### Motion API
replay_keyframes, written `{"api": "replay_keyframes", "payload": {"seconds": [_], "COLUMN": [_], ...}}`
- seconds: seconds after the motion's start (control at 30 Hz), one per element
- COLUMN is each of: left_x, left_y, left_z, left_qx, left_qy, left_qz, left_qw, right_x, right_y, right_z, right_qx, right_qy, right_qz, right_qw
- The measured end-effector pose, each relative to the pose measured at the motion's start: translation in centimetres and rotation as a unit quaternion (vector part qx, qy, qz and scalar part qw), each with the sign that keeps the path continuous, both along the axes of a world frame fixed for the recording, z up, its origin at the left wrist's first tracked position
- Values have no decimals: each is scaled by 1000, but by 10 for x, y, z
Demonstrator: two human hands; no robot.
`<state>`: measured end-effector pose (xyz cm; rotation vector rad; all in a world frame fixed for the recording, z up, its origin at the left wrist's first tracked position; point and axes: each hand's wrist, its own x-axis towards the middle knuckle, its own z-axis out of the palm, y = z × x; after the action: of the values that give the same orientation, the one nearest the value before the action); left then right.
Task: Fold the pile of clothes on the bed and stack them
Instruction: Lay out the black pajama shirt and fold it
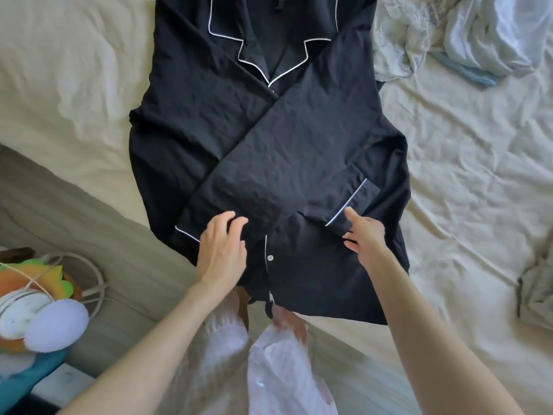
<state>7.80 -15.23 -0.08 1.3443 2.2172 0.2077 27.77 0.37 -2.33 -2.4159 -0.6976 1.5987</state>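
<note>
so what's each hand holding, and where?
Left hand grips the black pajama shirt's folded sleeve near its cuff. Right hand holds nothing, fingers by the pocket.

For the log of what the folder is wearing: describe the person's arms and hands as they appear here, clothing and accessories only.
Both forearms are bare, with no sleeve in view. The left hand and right hand wear no gloves, and no rings, watch or bracelet show on either. Lower in the view are the person's pale, whitish trousers. The upper arms lie outside the frame, so any short sleeve cannot be seen.
</note>
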Motion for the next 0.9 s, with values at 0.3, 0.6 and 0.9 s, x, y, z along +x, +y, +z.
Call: {"api": "replay_keyframes", "payload": {"seconds": [0.3, 0.6, 0.9], "left_x": [105, 146, 139], "left_y": [33, 43, 12], "left_z": [7, -1, -15], "left_qx": [5, 89, -78], "left_qy": [14, 30, 22], "left_qz": [-117, -183, -198], "left_qw": [993, 979, 977], "right_x": [24, 68, 75], "right_y": [-32, -53, -24], "right_z": [13, 14, 1], "right_qx": [-17, -38, -6], "right_qy": [91, 110, 90], "right_qz": [30, 83, 15], "right_qw": [995, 990, 996]}}
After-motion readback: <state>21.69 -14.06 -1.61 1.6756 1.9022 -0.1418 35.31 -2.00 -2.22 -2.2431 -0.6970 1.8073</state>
